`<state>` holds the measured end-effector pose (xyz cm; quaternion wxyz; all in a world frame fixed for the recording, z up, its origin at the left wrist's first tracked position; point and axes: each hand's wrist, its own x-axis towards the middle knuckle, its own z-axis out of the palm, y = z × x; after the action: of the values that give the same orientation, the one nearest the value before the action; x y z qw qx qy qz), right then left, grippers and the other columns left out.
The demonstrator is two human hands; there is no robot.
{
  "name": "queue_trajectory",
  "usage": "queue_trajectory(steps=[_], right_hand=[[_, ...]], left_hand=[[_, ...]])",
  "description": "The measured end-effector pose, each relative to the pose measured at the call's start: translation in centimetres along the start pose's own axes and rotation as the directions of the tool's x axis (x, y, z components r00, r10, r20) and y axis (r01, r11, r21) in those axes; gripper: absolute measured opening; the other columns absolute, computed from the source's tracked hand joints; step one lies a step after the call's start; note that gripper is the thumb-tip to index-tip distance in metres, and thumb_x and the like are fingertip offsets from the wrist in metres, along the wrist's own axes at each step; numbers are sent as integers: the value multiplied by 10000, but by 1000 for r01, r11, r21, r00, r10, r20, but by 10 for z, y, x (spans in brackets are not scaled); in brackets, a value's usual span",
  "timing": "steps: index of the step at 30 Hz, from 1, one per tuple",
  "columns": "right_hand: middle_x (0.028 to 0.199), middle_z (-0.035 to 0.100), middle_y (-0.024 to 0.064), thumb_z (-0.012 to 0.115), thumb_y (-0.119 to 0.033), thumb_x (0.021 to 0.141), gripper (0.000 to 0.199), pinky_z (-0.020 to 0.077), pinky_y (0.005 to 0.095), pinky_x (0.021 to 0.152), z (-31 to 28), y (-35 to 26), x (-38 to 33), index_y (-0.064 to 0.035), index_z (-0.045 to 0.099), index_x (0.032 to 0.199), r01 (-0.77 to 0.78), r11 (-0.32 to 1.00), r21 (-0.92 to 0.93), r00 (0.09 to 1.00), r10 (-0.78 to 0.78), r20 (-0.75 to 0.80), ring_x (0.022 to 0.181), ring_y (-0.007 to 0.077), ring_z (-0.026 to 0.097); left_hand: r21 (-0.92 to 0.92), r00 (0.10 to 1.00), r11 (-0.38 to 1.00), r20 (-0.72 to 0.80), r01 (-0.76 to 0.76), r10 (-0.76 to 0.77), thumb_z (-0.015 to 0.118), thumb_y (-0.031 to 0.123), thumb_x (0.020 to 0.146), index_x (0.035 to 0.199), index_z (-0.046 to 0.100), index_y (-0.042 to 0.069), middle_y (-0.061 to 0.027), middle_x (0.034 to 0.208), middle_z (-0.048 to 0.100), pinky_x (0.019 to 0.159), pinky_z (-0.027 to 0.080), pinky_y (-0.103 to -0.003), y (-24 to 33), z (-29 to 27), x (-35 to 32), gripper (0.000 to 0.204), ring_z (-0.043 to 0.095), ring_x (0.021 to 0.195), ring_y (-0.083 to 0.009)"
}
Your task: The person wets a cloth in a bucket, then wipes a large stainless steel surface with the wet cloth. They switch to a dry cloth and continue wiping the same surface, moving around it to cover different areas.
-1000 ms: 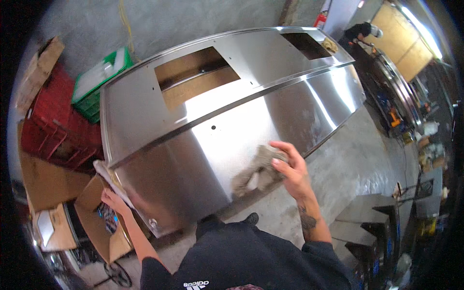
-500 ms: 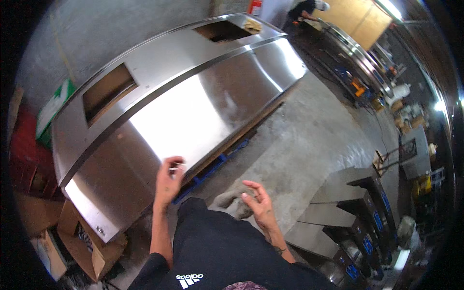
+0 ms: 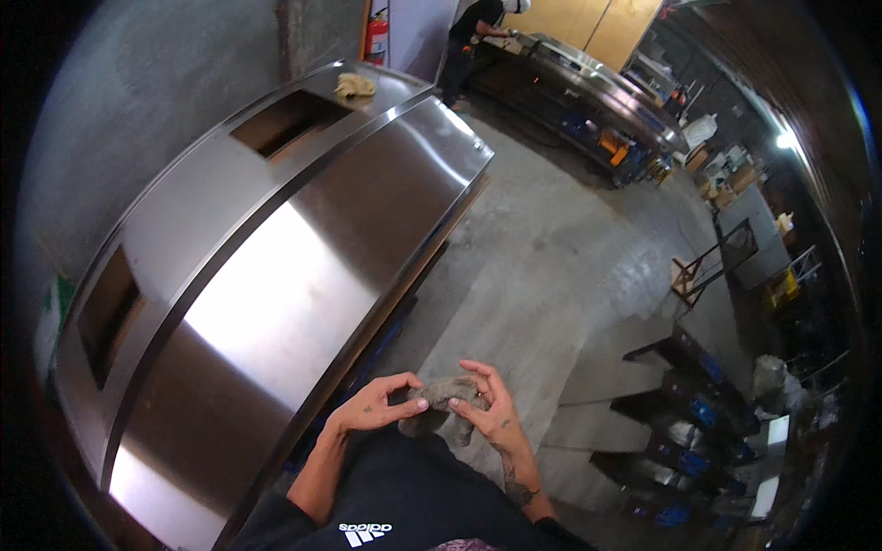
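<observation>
Both my hands are in front of my body, low in the middle of the view, on a crumpled grey-brown cloth (image 3: 447, 393). My left hand (image 3: 378, 404) pinches its left end, thumb pointing inward. On the other end my right hand (image 3: 487, 404) has its thumb pressed on the cloth and its fingers curved behind. Parts of the cloth hang down below the fingers. To the left lies a large brushed stainless steel hood-like body (image 3: 266, 285), with two rectangular openings in its upper face. Neither hand touches it.
A tan cloth (image 3: 355, 85) lies on the steel body's far end. A fire extinguisher (image 3: 378, 37) stands by the wall. Farther off, a person (image 3: 476, 35) works at a long metal piece (image 3: 597, 78). Dark sheet-metal parts (image 3: 671, 413) stand on the floor at right.
My left hand has moved right, away from beside the steel body, and now grips the cloth along with my right hand. The view has turned to the right.
</observation>
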<state>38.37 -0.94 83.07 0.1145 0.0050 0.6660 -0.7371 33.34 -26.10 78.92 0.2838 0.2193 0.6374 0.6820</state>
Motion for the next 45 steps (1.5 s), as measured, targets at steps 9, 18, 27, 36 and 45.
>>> queue_trajectory(steps=[9,18,27,36,45], right_hand=[[1467,609,112,807,-203,998,731,440,413,1174,-120,-1,118,13,415,1575,-64,809,584,991,122,-61,1369,234,567],[1459,594,147,736,-124,987,565,428,433,1160,-263,-43,282,52,521,1478,151,903,402,977,-75,-199,1348,249,553],[1293,697,108,684,-159,1049,419,465,435,1112,-358,-167,497,5,578,1419,412,900,-143,905,-422,-56,1211,256,652],[1148,666,230,635,-204,1103,301,547,459,867,-373,-182,779,28,594,1291,555,619,-556,832,-414,370,1013,403,695],[1198,551,280,663,-215,1076,276,503,551,872,-267,-176,993,-7,586,1241,874,336,-352,475,-431,767,1051,526,600]], left_hand=[[70,965,972,154,-224,211,662,284,1116,1172,685,20,9,939,669,785,473,-288,86,-46,250,270,580,890,-79],[-306,977,949,-211,-79,13,671,312,1110,1169,687,80,88,930,592,737,415,-232,90,-51,454,240,497,845,-20],[-233,873,942,-476,-243,108,712,160,1059,1272,619,72,38,1101,592,792,447,-253,83,-58,643,249,508,918,-56],[306,394,918,-899,251,192,692,228,1087,1281,668,67,-40,1085,703,803,560,-331,83,-251,661,254,632,935,-114],[387,-375,638,-566,665,734,590,76,1048,1200,673,-25,-191,1133,706,930,528,-431,111,-488,603,201,665,1027,-321]])
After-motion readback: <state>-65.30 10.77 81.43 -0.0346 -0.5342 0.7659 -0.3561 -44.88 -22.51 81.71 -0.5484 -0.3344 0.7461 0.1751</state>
